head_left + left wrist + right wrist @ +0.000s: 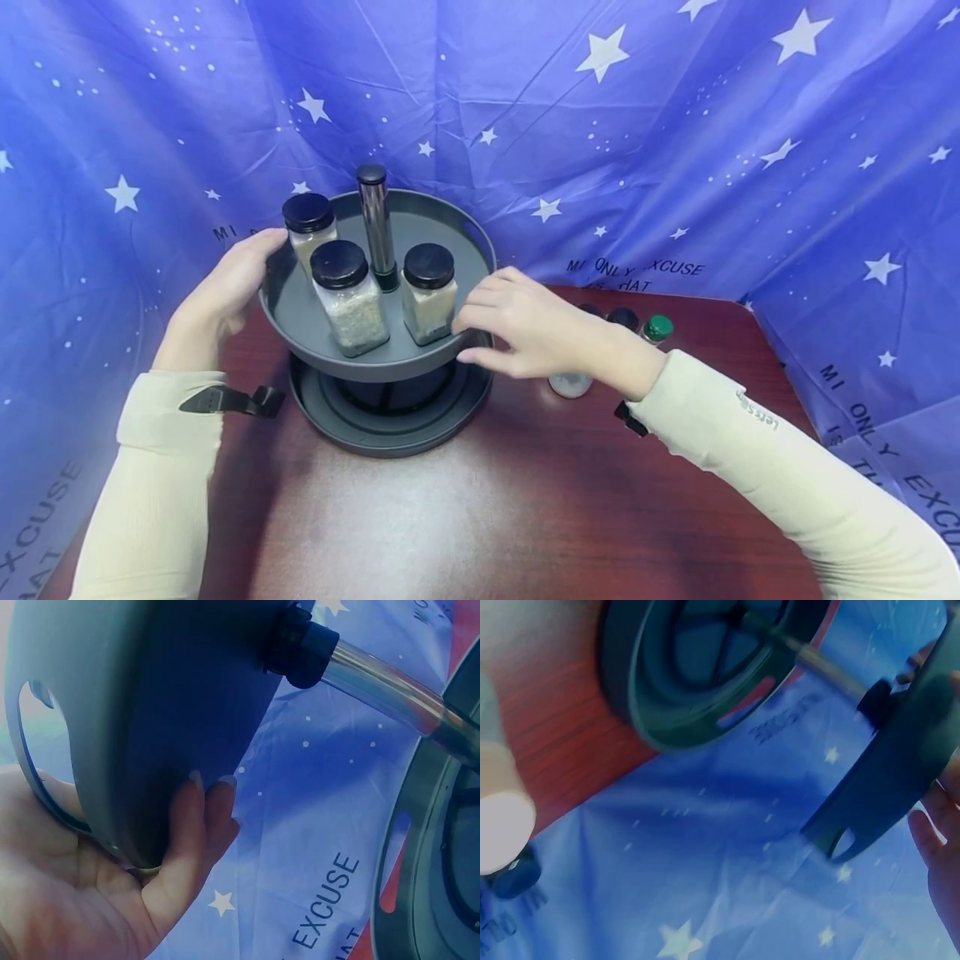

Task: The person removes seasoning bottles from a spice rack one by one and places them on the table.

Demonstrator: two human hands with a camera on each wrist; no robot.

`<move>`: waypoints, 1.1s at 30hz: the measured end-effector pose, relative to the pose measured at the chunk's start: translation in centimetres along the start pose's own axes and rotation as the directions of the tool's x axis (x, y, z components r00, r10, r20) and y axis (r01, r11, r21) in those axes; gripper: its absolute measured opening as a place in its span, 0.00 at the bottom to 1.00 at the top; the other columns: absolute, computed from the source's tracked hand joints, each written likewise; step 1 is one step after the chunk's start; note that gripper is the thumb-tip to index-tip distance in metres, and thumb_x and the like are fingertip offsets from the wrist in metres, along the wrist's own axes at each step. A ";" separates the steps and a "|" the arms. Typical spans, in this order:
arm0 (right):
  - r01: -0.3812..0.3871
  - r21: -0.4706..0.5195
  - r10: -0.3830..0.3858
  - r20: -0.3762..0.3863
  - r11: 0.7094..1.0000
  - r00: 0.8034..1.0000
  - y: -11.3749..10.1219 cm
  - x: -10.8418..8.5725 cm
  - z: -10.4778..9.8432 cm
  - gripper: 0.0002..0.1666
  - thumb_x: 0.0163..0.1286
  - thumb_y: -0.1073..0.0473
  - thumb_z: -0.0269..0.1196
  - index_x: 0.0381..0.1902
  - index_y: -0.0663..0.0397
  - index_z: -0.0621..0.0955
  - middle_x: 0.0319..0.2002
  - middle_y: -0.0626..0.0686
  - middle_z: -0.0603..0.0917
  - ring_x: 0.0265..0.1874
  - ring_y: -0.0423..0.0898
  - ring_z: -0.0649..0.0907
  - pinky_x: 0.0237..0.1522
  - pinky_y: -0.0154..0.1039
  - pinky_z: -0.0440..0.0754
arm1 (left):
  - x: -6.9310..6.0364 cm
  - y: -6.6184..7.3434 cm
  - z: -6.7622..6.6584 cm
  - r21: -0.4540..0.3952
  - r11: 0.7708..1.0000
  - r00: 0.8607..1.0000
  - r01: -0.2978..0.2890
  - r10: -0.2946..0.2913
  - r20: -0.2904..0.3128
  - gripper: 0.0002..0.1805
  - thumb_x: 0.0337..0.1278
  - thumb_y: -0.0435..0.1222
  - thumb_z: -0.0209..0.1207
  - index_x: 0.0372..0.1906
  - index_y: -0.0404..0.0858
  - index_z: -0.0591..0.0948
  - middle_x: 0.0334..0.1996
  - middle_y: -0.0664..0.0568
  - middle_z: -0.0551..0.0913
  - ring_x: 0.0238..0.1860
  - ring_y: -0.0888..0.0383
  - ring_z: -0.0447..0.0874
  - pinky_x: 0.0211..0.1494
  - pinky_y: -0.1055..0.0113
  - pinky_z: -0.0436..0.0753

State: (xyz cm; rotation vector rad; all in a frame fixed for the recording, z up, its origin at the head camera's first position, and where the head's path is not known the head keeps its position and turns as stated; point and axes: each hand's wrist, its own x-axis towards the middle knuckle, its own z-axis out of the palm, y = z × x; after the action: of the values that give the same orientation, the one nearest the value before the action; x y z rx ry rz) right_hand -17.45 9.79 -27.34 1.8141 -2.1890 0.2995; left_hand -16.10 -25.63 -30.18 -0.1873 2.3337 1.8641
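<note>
A two-tier round grey rack has an upper tray (442,212) on a shiny post (377,229) and a lower tray (390,442) on the table. On the left, my left hand (232,283) grips the upper tray's rim, its fingers underneath in the left wrist view. My right hand (525,325) holds the rim on the right, fingers over the edge and thumb lower. Three black-lidded jars stand on the upper tray: a rear-left jar (311,242), a front jar (351,312) with pale grains, and a right jar (430,304) beside my right fingertips.
Behind my right wrist, several small jars stand on the dark red table (600,508), partly hidden by it. One has a green lid (657,327), and a clear jar (570,384) stands nearer. A blue star-printed curtain (510,92) encloses the table's back and sides.
</note>
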 end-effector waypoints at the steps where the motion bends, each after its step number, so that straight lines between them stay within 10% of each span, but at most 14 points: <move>1: 0.004 -0.001 -0.004 -0.002 1.000 1.000 -0.4 0.2 0.1 0.10 0.65 0.50 0.66 0.40 0.49 0.82 0.36 0.44 0.84 0.39 0.46 0.79 0.48 0.44 0.74 | 0.0 0.0 0.0 -0.002 1.000 1.000 -0.003 0.003 -0.001 0.20 0.76 0.56 0.33 0.58 0.57 0.70 0.46 0.69 0.71 0.59 0.66 0.63 0.79 0.43 0.44; 23: 0.025 -0.172 -0.025 0.000 0.985 1.000 -5.2 3.3 1.9 0.08 0.72 0.53 0.61 0.44 0.49 0.80 0.31 0.42 0.84 0.30 0.41 0.81 0.35 0.35 0.78 | 0.2 -0.1 0.0 0.024 0.999 1.000 0.023 -0.023 -0.006 0.28 0.76 0.57 0.31 0.71 0.49 0.62 0.64 0.55 0.63 0.73 0.55 0.52 0.80 0.44 0.44; 33: 0.030 -0.076 -0.032 -0.030 0.997 0.999 -4.2 2.8 1.7 0.06 0.71 0.55 0.63 0.42 0.49 0.81 0.30 0.43 0.83 0.28 0.44 0.81 0.32 0.39 0.80 | -0.1 0.3 -0.3 0.077 0.996 0.998 0.042 -0.044 0.033 0.34 0.76 0.57 0.29 0.76 0.43 0.53 0.76 0.44 0.49 0.79 0.47 0.38 0.78 0.38 0.37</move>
State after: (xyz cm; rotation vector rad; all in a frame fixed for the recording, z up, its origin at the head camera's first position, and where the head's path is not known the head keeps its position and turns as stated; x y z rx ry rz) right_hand -13.92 5.79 -28.04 1.7889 -2.1200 0.2344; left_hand -16.09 -25.82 -29.81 -0.1934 2.3542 1.7410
